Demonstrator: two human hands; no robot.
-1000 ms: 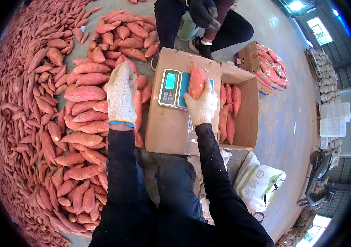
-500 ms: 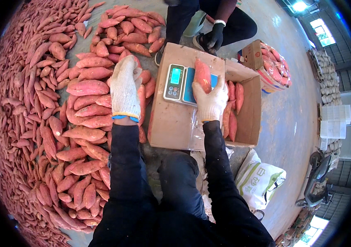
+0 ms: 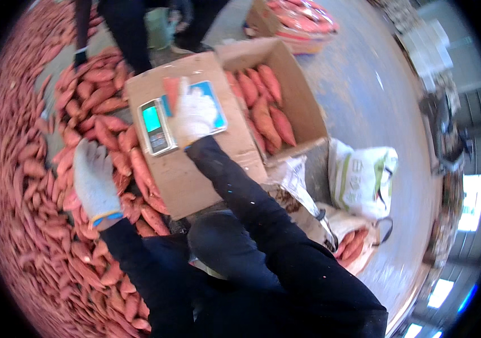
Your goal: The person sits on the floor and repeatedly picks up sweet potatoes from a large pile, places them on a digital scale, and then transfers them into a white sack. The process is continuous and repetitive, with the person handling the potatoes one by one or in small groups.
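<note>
My right hand (image 3: 195, 115), in a white knit glove, is closed round a sweet potato (image 3: 170, 89) over the blue platform (image 3: 217, 107) of a digital scale. Mostly the far end of that sweet potato shows, the rest being behind the glove. The scale's lit display (image 3: 152, 119) faces up, on a flat cardboard surface (image 3: 201, 188). To the left, my gloved left hand (image 3: 95, 179) rests over a heap of sweet potatoes (image 3: 108, 132) with its fingers stretched out. I see nothing held in it.
An open carton (image 3: 308, 121) with several sweet potatoes adjoins the scale's cardboard. Farther off are a filled box (image 3: 297, 39) and a co-worker's dark-clad legs (image 3: 125, 34). A white-green bag (image 3: 359, 174) stands at right, near a sack holding sweet potatoes (image 3: 353, 245). A huge pile covers the left.
The view has swung, so the scale and carton appear farther left. My left hand has shifted toward the near part of the heap, fingers straighter. My right hand stays on the sweet potato at the scale.
</note>
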